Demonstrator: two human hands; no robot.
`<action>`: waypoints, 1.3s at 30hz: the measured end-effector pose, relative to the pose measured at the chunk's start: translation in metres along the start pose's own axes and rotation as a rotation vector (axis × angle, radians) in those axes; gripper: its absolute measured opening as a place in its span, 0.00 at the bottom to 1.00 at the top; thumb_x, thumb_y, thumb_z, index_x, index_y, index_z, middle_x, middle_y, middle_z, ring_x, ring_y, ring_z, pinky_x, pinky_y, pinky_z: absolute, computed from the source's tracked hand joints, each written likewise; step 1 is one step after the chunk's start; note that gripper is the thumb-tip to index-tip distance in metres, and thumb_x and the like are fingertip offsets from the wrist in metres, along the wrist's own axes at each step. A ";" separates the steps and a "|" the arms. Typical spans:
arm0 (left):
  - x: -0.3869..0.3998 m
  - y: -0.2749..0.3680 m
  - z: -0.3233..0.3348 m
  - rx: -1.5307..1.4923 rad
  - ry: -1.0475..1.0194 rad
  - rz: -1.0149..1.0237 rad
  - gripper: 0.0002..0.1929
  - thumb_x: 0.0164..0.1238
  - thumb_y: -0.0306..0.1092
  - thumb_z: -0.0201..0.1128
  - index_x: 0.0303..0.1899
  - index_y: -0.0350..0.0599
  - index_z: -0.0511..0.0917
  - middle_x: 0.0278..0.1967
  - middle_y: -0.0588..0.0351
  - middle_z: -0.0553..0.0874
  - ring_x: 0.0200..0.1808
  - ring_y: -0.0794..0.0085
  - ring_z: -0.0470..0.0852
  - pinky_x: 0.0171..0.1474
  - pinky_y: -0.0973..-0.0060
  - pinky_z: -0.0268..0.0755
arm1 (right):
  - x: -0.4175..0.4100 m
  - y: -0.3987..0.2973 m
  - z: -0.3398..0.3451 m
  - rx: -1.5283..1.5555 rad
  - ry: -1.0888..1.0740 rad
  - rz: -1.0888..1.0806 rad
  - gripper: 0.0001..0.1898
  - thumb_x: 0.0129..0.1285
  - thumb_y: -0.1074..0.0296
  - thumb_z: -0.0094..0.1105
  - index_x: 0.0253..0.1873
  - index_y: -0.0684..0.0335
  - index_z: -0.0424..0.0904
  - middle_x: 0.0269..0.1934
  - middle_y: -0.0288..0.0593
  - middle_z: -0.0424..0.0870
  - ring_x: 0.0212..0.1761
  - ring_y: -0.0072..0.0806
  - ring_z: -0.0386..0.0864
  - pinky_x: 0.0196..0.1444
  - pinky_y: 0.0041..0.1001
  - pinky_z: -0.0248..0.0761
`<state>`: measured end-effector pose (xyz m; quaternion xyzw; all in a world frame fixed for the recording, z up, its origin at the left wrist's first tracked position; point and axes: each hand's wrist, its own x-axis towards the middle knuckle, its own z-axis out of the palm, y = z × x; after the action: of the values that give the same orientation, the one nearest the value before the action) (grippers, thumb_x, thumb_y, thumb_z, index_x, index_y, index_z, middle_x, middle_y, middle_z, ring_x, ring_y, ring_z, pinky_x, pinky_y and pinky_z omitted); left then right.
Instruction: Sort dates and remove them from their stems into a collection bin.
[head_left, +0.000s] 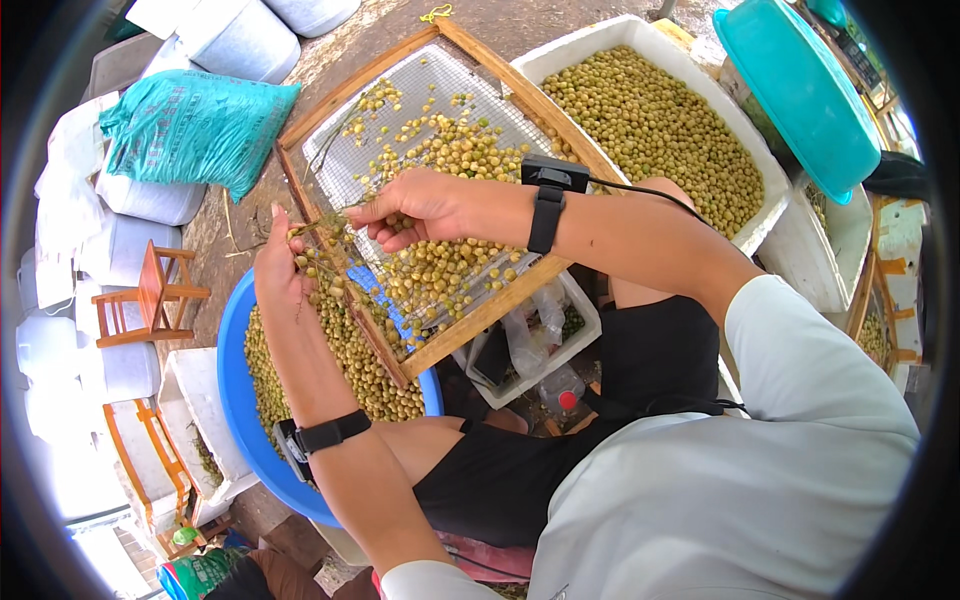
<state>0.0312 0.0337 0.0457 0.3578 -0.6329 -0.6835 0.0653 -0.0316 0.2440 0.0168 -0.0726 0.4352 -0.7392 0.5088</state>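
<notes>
My left hand (283, 262) grips a thin stemmed sprig (324, 225) bearing small round fruits, above the blue basin's right side. My right hand (409, 210) pinches the sprig's other side between thumb and fingertips, with some fruits against its curled fingers. Both hands are over the left edge of a wood-framed wire mesh screen (480, 306). Loose yellow-green round fruits (435, 281) and a few stems lie on the mesh. Below on the left, a blue plastic basin (232, 390) holds many such fruits. A white foam box (637, 34) at the upper right is full of them too.
A teal plastic tub (799, 97) leans at the upper right. A teal woven sack (202, 127), white buckets (244, 41) and a small wooden chair (154, 292) stand at left. Under the screen, a foam box (585, 330) holds plastic bags. Part of another person (277, 574) shows at bottom left.
</notes>
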 end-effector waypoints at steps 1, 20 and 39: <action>0.001 0.000 -0.001 0.008 -0.005 -0.003 0.22 0.64 0.60 0.61 0.32 0.49 0.74 0.17 0.70 0.69 0.13 0.82 0.64 0.12 0.78 0.50 | -0.001 0.001 0.000 0.037 -0.014 0.008 0.11 0.60 0.66 0.67 0.37 0.69 0.80 0.28 0.40 0.82 0.26 0.23 0.81 0.27 0.19 0.82; 0.009 -0.003 -0.017 0.000 -0.129 -0.100 0.24 0.63 0.63 0.61 0.38 0.50 0.72 0.16 0.72 0.67 0.17 0.83 0.68 0.17 0.78 0.63 | 0.000 0.004 -0.007 0.172 -0.037 -0.104 0.17 0.59 0.76 0.65 0.52 0.72 0.75 0.37 0.44 0.82 0.39 0.28 0.83 0.44 0.26 0.83; -0.002 0.004 -0.015 -0.320 -0.529 -0.316 0.30 0.68 0.59 0.57 0.09 0.59 0.60 0.11 0.67 0.65 0.10 0.77 0.68 0.09 0.77 0.55 | -0.013 0.005 -0.015 0.144 0.041 -0.085 0.13 0.62 0.64 0.66 0.42 0.69 0.78 0.34 0.41 0.82 0.33 0.26 0.82 0.40 0.25 0.83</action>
<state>0.0400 0.0215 0.0506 0.2472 -0.4492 -0.8449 -0.1524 -0.0306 0.2622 0.0088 -0.0391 0.3880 -0.7907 0.4719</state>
